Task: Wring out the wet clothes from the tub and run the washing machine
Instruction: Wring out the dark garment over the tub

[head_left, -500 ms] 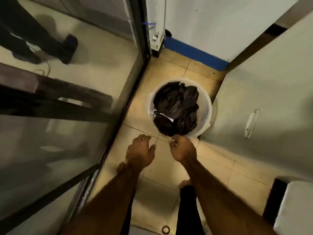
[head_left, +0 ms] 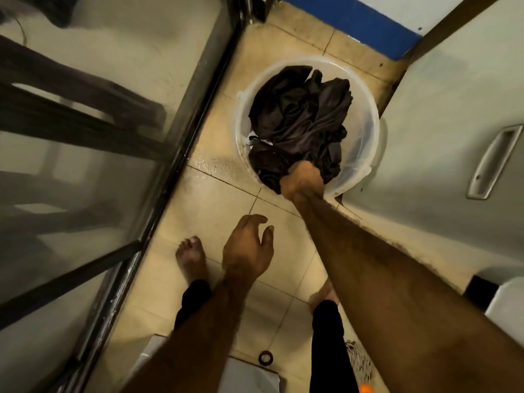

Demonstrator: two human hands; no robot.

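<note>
The floor (head_left: 226, 199) is beige tile in dim, yellowish light, with a wet sheen (head_left: 215, 165) near the dark metal frame (head_left: 198, 109) that runs along the left. That frame holds a glass panel (head_left: 113, 52), through which dark bars (head_left: 71, 109) show blurred. At the far end a white wall carries a blue band (head_left: 354, 18), a pale door (head_left: 453, 95) with a metal handle (head_left: 493, 163) closes the right side, and a small dark ring (head_left: 265, 357) lies on the tiles near a mop (head_left: 360, 361).

Bare forearms (head_left: 397, 279), bare feet (head_left: 191, 259), dark, perhaps black, trouser legs (head_left: 326, 350)
</note>
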